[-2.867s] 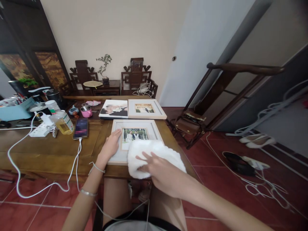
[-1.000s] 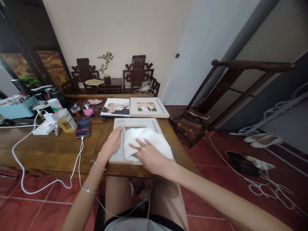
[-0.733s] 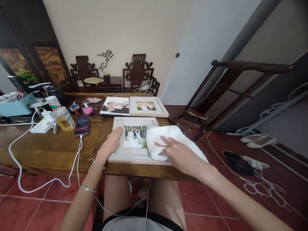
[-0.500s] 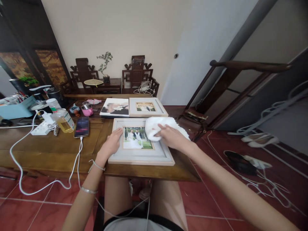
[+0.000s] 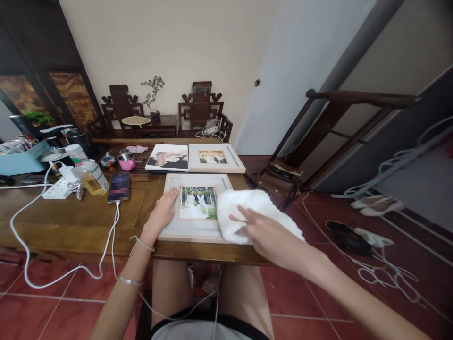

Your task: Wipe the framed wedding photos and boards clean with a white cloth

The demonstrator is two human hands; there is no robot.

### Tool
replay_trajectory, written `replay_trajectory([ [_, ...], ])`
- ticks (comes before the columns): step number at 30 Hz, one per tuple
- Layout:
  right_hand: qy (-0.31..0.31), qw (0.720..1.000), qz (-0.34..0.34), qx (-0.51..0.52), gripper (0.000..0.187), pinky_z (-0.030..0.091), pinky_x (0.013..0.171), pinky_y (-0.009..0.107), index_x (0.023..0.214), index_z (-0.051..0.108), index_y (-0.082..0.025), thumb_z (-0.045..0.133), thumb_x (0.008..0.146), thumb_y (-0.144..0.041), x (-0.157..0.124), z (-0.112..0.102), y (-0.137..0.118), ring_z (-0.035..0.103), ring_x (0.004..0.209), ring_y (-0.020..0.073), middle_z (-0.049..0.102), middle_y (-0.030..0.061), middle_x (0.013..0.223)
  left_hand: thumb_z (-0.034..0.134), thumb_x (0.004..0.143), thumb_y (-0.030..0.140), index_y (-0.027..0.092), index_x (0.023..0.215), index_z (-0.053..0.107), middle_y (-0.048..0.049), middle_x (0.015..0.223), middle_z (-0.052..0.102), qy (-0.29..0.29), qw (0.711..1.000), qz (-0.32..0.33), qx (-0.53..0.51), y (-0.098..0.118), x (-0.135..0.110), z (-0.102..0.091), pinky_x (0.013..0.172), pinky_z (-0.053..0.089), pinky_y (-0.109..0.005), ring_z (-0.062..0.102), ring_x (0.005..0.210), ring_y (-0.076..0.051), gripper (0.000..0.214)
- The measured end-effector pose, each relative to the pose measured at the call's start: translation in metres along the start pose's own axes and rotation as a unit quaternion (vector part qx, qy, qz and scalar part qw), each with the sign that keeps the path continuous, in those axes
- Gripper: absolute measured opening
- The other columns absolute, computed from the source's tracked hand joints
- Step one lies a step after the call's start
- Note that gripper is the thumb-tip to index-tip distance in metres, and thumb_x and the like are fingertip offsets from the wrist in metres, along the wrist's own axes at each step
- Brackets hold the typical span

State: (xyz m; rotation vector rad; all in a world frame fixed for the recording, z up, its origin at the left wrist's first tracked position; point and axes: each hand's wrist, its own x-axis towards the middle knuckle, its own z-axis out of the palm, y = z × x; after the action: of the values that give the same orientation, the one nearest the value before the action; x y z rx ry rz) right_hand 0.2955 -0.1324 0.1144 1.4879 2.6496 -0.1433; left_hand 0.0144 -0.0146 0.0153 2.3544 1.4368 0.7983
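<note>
A picture frame [image 5: 198,233] with a pale wooden border and a white mat lies face up at the table's front edge. Inside it is a photo [image 5: 198,203] of a couple seated outdoors. My left hand [image 5: 163,210] grips the frame's left side, its fingers over the border and its thumb hidden. A fluffy white cloth [image 5: 260,203] covers the frame's right part and hangs past its edge. My right hand [image 5: 256,229] holds this cloth and presses it down, with the index finger stretched out and other fingers bent into the pile.
Behind the frame lie a second framed photo [image 5: 231,160] and a photo panel [image 5: 168,163]. Further left on the wooden table [image 5: 71,222] are a charging phone [image 5: 119,185], a bottle of yellow liquid [image 5: 94,182], a power strip [image 5: 58,189] and a pink cup [image 5: 126,162].
My right hand has moved the cloth towards me and rightward, from the frame's upper right to its lower right corner. The left hand stays on the frame's left side.
</note>
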Motion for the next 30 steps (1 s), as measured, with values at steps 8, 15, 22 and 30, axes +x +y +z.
replay_trajectory([
  [8,0.003,0.995,0.095,-0.013,0.058,0.029,0.109,0.043,0.116,0.066,-0.018,0.041,0.068,0.004,0.031,0.002,0.003,0.035,0.133,0.0259,0.055,0.0121,0.131,0.032,0.073,-0.006,0.017,0.133,0.047,-0.0092,0.144,0.042,-0.034,0.999,0.024,0.024,0.001,0.002,-0.004,0.112,0.029,-0.049,0.032,0.137,-0.019,0.067],
  [15,0.087,0.99,0.107,-0.029,0.049,0.028,0.107,0.044,0.12,0.062,-0.009,0.041,0.076,0.0,0.113,0.003,0.033,0.036,0.132,0.0291,0.062,0.0207,0.118,0.033,0.072,-0.007,0.018,0.133,0.047,-0.0085,0.143,0.043,-0.035,0.999,0.022,0.014,0.002,0.002,-0.006,0.112,0.029,-0.048,0.034,0.136,-0.019,0.068],
  [22,0.078,0.997,0.017,0.0,0.043,0.039,0.096,0.035,0.114,0.066,-0.016,0.045,0.078,-0.005,0.17,-0.006,-0.014,0.045,0.125,0.0278,0.066,0.0153,0.112,0.033,0.073,-0.006,0.019,0.13,0.051,-0.0086,0.142,0.046,-0.029,0.999,0.017,0.004,0.006,0.002,-0.008,0.111,0.031,-0.046,0.036,0.135,-0.02,0.065],
  [30,0.089,0.996,-0.018,0.015,0.047,0.038,0.097,0.032,0.12,0.063,-0.018,0.041,0.081,-0.005,0.175,-0.016,-0.03,0.047,0.124,0.0251,0.058,0.0137,0.127,0.034,0.075,-0.004,0.022,0.129,0.052,-0.0075,0.14,0.048,-0.019,1.0,0.023,-0.008,0.006,0.002,-0.012,0.108,0.035,-0.045,0.04,0.133,-0.022,0.063],
])
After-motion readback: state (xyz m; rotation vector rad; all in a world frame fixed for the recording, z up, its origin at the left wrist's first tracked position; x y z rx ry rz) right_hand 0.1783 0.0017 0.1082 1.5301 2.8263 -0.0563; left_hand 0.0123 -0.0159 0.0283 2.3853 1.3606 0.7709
